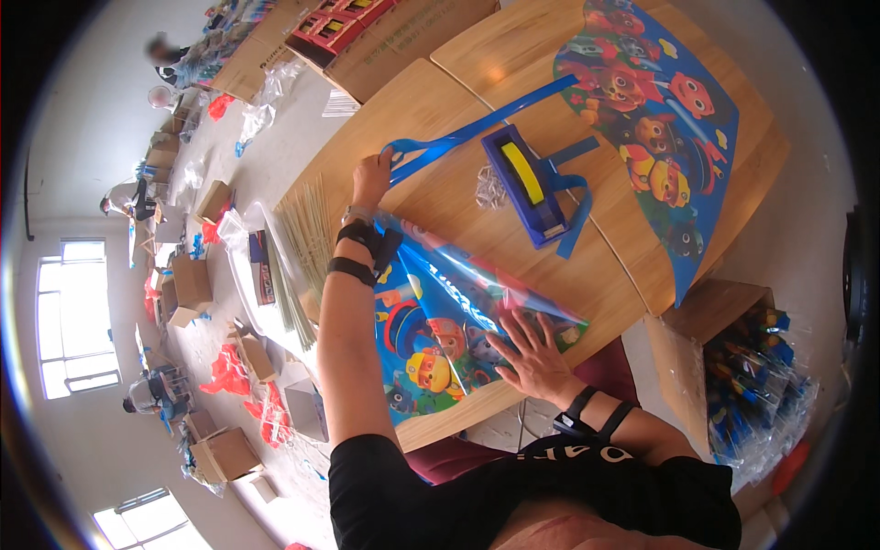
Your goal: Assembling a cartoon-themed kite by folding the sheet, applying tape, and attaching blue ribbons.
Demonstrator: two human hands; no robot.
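My left hand (371, 180) is closed on a long blue plastic strip (477, 124), which loops at my fingers and stretches across the table to the far right. My right hand (536, 356) lies flat with fingers spread on a printed plastic kite sheet (440, 335) with cartoon characters, at the table's near edge. A fold with a shiny highlight runs along this sheet. Beyond my hands stands a blue tape dispenser (530, 188) with a yellow roll. Short blue strips (576, 215) hang beside it. A second printed kite sheet (660, 119) lies at the far right.
Thin sticks (307, 234) lie along the table's left side, by a white plastic bin (247, 275). A small clear bundle (490, 188) sits near the dispenser. A cardboard box (678, 367) of wrapped items stands at right. Further left are boxes (192, 280) and people.
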